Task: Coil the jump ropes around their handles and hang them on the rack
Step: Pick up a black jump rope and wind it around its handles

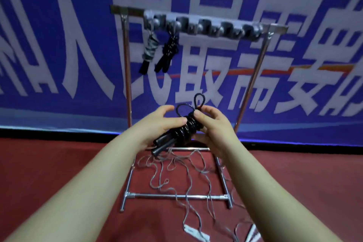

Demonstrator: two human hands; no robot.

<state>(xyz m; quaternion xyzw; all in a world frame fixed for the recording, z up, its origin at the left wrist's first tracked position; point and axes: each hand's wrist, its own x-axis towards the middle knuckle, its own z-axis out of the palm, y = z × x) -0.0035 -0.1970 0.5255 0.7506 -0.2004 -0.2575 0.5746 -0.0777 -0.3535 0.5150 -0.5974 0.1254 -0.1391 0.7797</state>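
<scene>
Black coiled jump rope (181, 133) held between both hands (211, 129).

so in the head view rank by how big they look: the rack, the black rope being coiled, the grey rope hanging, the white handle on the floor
Largest to smallest:
1. rack
2. black rope, though it sits nearest the camera
3. grey rope
4. white handle; near in size to the grey rope, so unsure

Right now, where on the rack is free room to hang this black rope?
The rack bar is free from the hanging black rope rightward to the right post. The left end is crowded: a grey rope hangs beside it. The floor inside the base is tangled with loose grey rope.
</scene>
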